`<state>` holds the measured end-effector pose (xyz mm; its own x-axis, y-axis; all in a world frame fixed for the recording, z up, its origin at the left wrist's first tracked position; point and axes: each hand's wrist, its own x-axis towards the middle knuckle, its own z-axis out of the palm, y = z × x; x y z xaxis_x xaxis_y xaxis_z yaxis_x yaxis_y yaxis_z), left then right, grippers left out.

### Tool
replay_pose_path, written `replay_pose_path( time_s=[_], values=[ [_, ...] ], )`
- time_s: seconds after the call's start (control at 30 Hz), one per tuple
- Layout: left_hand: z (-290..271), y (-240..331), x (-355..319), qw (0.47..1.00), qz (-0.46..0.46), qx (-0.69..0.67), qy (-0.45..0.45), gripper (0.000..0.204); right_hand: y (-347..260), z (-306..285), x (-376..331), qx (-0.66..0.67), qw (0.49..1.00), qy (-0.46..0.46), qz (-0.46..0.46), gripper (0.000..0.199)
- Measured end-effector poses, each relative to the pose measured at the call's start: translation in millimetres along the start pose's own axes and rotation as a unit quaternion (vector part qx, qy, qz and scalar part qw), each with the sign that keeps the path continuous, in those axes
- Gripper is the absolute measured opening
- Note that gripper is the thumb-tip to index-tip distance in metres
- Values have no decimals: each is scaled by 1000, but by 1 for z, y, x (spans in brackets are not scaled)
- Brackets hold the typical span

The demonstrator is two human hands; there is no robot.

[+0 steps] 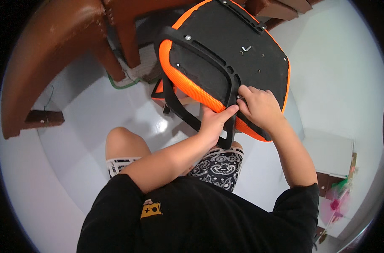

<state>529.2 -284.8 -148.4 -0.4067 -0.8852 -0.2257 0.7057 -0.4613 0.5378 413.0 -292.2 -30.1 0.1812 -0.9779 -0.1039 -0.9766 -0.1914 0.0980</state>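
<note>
An office chair seat (270, 74) with a black underside and orange mesh edging lies upside down before me. A black plastic armrest (181, 109) runs along its near left side. My left hand (215, 122) is closed around the armrest and seat edge, thumb on top of the bracket. Beside that thumb, my right hand (259, 105) pinches a small silver bolt (239, 97) at the bracket's near end; the fingers partly hide it. At the bracket's far end sits another bolt (188, 37). A small hex key (246, 49) rests loose on the underside.
A second black bracket (242, 17) is on the seat's far side. Brown leather-like furniture (57, 55) stands at the left and back, with a green cord (124, 86) near its legs. A white cabinet (326, 154) and pink and green decoration (337, 200) are at right.
</note>
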Motion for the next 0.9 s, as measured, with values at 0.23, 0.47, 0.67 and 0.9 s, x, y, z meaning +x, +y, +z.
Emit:
replay_pose_path(
  time_s=[0.23, 0.47, 0.67, 0.9],
  values=[
    [-13, 5, 3, 995, -29, 7, -96, 40, -5, -7, 11, 3, 992, -106, 76, 19],
    [-22, 0, 4, 996, 0, 25, -91, 41, -13, -4, 8, -74, 994, -64, -42, 12],
    [-33, -1, 15, 988, -8, 14, -155, 45, -15, 9, 8, -116, 991, -66, -18, 15],
    [-42, -13, 26, 989, 70, 43, -126, 46, -8, 11, 20, -207, 968, -65, -124, 16]
  ],
)
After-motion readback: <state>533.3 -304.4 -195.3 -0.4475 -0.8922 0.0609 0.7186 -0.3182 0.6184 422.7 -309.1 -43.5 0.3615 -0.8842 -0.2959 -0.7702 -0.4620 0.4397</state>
